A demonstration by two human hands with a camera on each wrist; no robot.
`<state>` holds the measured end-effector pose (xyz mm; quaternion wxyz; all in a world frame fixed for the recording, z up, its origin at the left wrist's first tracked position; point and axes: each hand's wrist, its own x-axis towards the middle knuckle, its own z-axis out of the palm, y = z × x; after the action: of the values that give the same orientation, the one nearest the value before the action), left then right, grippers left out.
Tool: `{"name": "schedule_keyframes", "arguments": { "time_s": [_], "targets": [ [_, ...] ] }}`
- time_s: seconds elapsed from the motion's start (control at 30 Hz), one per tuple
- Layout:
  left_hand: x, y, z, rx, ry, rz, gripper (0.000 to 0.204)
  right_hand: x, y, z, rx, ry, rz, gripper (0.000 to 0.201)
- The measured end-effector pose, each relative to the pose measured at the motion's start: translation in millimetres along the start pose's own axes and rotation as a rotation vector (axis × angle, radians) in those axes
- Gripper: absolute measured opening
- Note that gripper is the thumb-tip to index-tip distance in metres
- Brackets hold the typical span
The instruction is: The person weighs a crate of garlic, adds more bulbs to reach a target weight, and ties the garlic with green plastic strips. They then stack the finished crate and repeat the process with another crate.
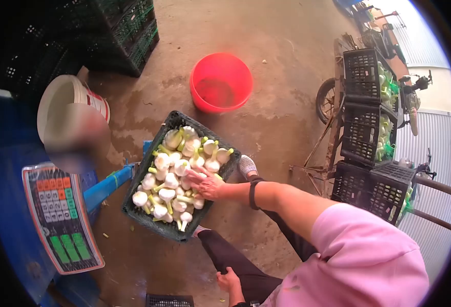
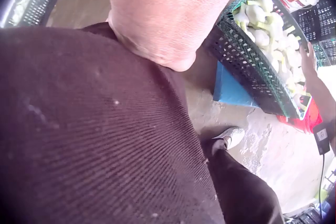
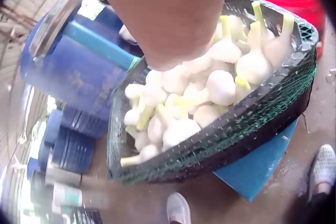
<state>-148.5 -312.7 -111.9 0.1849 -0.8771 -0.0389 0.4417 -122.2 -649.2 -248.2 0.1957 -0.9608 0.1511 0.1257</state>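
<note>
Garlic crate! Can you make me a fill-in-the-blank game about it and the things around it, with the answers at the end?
The crate is full of white bulbs of ____.
The hand touching the bulbs is the person's ____ one.
The bucket at the top middle of the head view is coloured ____.
The person's shirt is coloured ____.

Missing words: garlic; right; red; pink.
</note>
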Motion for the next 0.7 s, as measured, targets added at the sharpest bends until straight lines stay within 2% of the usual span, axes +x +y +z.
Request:
{"name": "schedule_keyframes", "arguments": {
  "time_s": [0.03,0.07,0.1,0.17,0.2,0.23,0.27,0.3,0.33,0.37,0.4,0.43,0.5,0.53,0.63,0.7],
  "targets": [
    [1.1,4.5,0.5,0.016,0.016,-0.003,0.053,0.9,-0.2,3.6,0.007,-0.021,0.008,0.072],
    [-0.9,6.4,2.8,0.034,0.027,-0.010,0.054,-1.2,-3.1,7.4,0.087,-0.061,0.054,0.067],
    [-2.0,9.7,4.4,0.050,0.036,-0.013,0.054,-1.7,-2.7,6.6,0.199,-0.027,0.020,0.059],
    [-5.0,19.7,2.6,0.062,0.005,-0.025,0.055,-4.4,14.5,-45.7,0.490,-0.019,0.047,0.050],
    [-6.6,21.4,0.9,0.071,-0.012,-0.031,0.055,0.7,45.0,-58.0,0.679,0.325,0.061,0.029],
    [-7.5,21.4,3.1,0.090,0.015,0.008,0.055,-0.7,75.2,-111.2,0.887,0.544,0.249,0.019],
    [-7.9,21.2,7.4,0.107,0.043,0.048,0.054,2.8,130.9,-123.7,0.397,0.681,0.154,0.011],
    [-8.4,26.0,10.2,0.123,0.071,0.086,0.054,6.9,175.2,-129.4,0.316,0.673,0.311,0.009],
    [-14.5,36.1,4.9,0.123,0.160,0.224,0.052,12.9,231.8,-111.4,0.253,0.798,0.420,0.010],
    [-23.4,48.2,-5.0,0.121,0.248,0.360,0.051,19.9,267.3,-107.0,0.075,0.644,0.702,0.014],
    [-25.0,63.3,-7.1,0.120,0.336,0.493,0.050,22.6,296.9,-106.5,0.078,0.384,0.704,0.016],
    [-18.8,80.6,-1.5,-0.038,0.297,0.582,0.049,27.5,324.8,-102.4,0.082,0.121,0.695,0.020],
    [-7.4,117.7,9.2,-0.360,0.213,0.734,0.049,66.8,382.5,-63.2,0.021,-0.517,0.480,0.035],
    [-10.3,142.5,5.3,-0.426,0.004,0.705,0.047,81.6,391.8,-49.2,0.000,-0.690,0.400,0.034],
    [-7.0,186.5,27.9,-0.588,-0.368,0.749,0.041,104.3,403.3,-8.0,-0.064,-0.840,0.317,0.032],
    [-8.7,204.2,38.0,-0.675,-0.430,0.750,0.039,116.0,409.2,9.5,-0.091,-0.862,0.280,0.031]
  ]
}}
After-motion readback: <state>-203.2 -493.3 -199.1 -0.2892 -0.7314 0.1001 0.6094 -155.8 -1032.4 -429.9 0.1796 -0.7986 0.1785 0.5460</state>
